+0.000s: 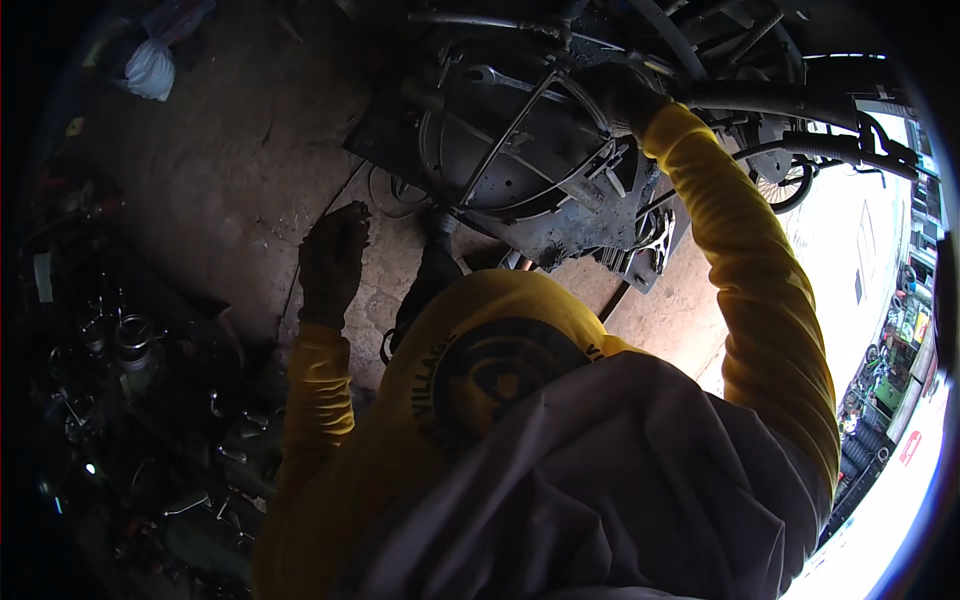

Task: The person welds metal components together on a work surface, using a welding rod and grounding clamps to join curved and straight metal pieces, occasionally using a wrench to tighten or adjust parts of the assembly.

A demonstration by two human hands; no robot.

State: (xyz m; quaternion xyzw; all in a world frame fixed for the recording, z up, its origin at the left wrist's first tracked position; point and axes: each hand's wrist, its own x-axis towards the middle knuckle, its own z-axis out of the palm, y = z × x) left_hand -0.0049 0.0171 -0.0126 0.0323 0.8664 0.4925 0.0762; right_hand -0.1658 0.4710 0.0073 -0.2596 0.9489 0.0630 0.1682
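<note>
My right hand (622, 98), dark against the shadow, reaches forward to the rim of a rounded metal frame (515, 130) made of thin bars. Its fingers are lost in the dark, so what they hold, if anything, is hidden. Under the frame lies a flat, dark metal plate (560, 232) with small holes and a ragged near edge. A spanner-like tool (490, 75) shows by the frame's far side. Off to the left, my left hand (335, 258) hangs over the floor, apart from the frame, its fingers loosely bent with nothing visible in them.
Dark tools and metal parts (132, 340) crowd the left side. A white bundle (150, 70) lies at the far left on the brown floor (225, 170). Metal tubes (770, 100) and a spoked wheel (783, 188) stand at the right, beside bright outdoor ground.
</note>
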